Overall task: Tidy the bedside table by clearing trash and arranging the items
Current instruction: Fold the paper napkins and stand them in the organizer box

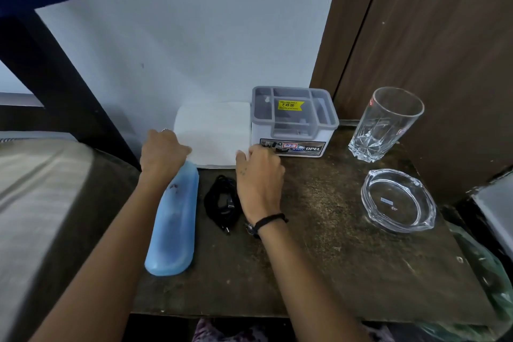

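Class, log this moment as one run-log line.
left hand: on white folded paper napkin | right hand: on napkin's right edge | grip: unclear | black coiled cable: untouched

napkin (213, 134) white | case (175, 219) pale blue | cable (222, 203) black | organizer (294, 122) grey-white

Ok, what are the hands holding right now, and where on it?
Both hands are on the white tissue stack: left hand at its left front corner, right hand at its right front corner. Whether either pinches it cannot be told.
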`<state>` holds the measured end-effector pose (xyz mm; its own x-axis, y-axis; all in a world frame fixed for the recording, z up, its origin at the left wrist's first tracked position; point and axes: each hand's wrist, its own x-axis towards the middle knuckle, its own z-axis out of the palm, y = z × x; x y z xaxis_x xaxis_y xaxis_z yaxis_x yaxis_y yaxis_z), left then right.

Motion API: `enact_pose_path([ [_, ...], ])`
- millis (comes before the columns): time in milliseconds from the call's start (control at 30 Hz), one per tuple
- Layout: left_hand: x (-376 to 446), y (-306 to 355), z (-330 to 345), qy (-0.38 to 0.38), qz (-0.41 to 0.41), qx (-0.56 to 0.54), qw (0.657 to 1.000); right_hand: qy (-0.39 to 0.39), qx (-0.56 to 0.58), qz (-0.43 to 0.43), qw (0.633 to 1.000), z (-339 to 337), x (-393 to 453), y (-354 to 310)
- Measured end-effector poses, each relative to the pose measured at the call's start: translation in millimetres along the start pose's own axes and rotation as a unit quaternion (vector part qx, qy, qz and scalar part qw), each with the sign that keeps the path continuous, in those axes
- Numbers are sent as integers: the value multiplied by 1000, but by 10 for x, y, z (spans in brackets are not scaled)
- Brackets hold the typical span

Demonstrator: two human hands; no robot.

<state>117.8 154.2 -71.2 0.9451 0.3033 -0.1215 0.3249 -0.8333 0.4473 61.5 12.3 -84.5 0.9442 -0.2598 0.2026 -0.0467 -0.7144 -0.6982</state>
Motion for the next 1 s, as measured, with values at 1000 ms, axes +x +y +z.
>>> enact_pose_path([
  [1000, -1699, 532, 12, -113, 3, -517, 849, -50, 436, 251, 863, -1450, -514, 520],
])
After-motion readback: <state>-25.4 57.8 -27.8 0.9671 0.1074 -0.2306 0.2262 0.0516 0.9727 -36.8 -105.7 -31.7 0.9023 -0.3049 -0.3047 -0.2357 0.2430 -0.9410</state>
